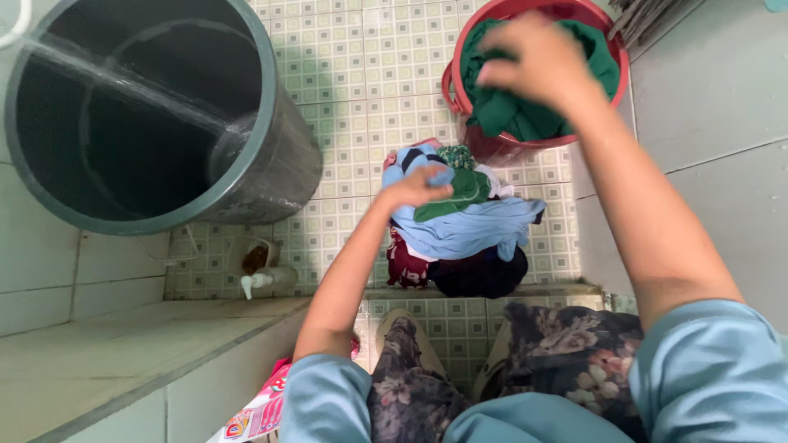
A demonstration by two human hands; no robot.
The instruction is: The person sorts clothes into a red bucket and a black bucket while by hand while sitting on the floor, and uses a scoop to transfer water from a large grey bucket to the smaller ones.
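Note:
A heap of clothes [468, 238] lies on the tiled floor in front of my feet, with a light blue garment on top and dark red and black ones beneath. My left hand [414, 189] grips the light blue cloth at the heap's top left. Farther off stands a red bucket [454, 74] stuffed with green cloth [513, 115]. My right hand [538, 57] is over the bucket with its fingers closed on the green cloth.
A large dark green bin [271, 176] with water streaming into it stands at the left. A pump bottle [267, 279] lies on the floor below it. A low tiled ledge [123, 344] runs along the lower left, with a pink packet [258, 414] beside it.

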